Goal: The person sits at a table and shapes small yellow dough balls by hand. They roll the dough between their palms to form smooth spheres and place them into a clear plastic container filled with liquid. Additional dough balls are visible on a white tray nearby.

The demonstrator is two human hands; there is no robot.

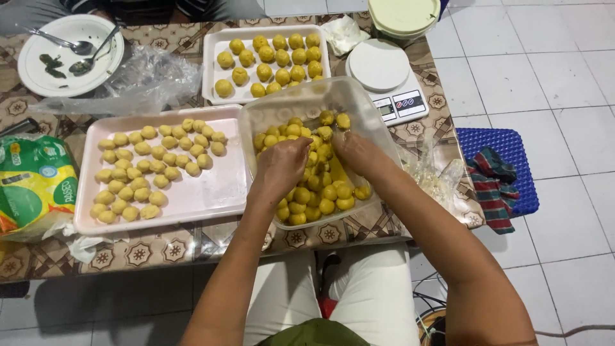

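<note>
2 hands are working inside the clear plastic container (307, 106) of yellow dough balls (327, 192) at the table's near edge. Left hand (280, 165) is reaching in from the lower left, forearm angled up and right, wrist bent down, fingers curled together and pinching at a ball in the pile; can't tell how tight the grip is. Right hand (354, 148) is coming in from the lower right, forearm crossing the container's right wall, fingers bunched together and touching balls near the far side. Both hands are sitting close together, not touching. Pink tray (211, 192) with paler dough balls (150, 170) is lying just left of the container. White tray (214, 61) and kitchen scale (384, 77) are sitting behind it.
</note>
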